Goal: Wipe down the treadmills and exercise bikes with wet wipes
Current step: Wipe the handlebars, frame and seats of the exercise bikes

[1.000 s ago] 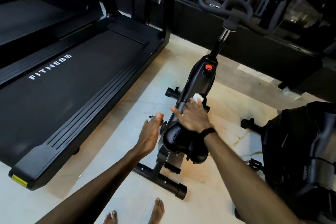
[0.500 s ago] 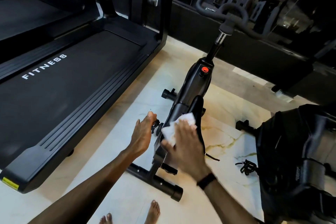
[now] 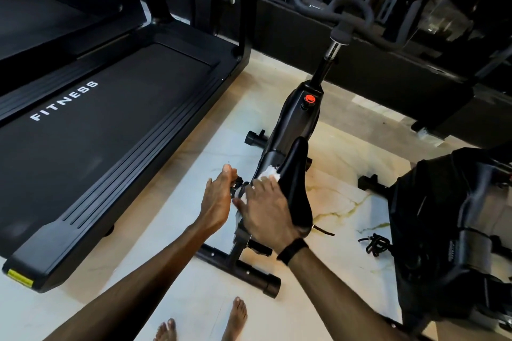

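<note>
A black exercise bike (image 3: 296, 122) stands on the pale floor in the middle of the view, its black saddle (image 3: 297, 185) nearest me. My right hand (image 3: 267, 212) presses a white wet wipe (image 3: 269, 173) flat against the left side of the saddle; a black band sits on that wrist. Just to the left, my left hand (image 3: 217, 201) hovers with straight fingers beside the bike frame, holding nothing. A black treadmill (image 3: 91, 133) marked FITNESS lies to the left.
A second dark bike (image 3: 454, 230) stands at the right edge. The bike's rear foot bar (image 3: 241, 268) lies across the floor by my bare feet (image 3: 205, 324). A dark low wall runs along the back.
My right hand has slid the wipe back from the saddle's nose and top down along its left side. The left hand stayed beside the frame.
</note>
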`<action>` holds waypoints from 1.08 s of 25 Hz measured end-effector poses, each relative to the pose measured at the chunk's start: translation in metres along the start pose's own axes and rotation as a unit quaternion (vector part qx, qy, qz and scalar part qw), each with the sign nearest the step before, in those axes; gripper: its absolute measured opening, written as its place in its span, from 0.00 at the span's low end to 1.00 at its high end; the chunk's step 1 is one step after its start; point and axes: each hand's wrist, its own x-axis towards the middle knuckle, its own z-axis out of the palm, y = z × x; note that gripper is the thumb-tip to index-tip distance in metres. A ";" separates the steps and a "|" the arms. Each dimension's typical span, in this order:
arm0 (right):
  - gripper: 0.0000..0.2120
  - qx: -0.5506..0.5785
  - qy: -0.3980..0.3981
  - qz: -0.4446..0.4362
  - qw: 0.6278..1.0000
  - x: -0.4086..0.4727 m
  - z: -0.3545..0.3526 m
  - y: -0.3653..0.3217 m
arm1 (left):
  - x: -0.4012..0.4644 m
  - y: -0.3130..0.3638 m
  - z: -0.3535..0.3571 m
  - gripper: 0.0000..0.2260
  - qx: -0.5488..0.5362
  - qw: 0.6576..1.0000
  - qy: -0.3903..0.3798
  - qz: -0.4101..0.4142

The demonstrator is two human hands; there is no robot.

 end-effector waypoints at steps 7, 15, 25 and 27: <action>0.23 -0.042 0.083 -0.157 0.983 -0.075 0.036 0.022 | 0.012 0.003 0.013 0.36 -0.045 0.998 -0.020 -0.029; 0.25 -0.070 0.113 -0.098 0.986 -0.095 0.048 0.031 | 0.020 0.002 0.027 0.40 -0.077 0.995 -0.033 -0.044; 0.36 -0.005 0.068 0.013 0.998 -0.081 0.032 0.006 | 0.029 0.001 0.029 0.35 -0.064 0.997 -0.017 -0.049; 0.38 0.018 0.057 0.047 0.997 -0.071 0.027 0.002 | 0.028 0.000 0.030 0.33 -0.059 0.997 -0.019 -0.050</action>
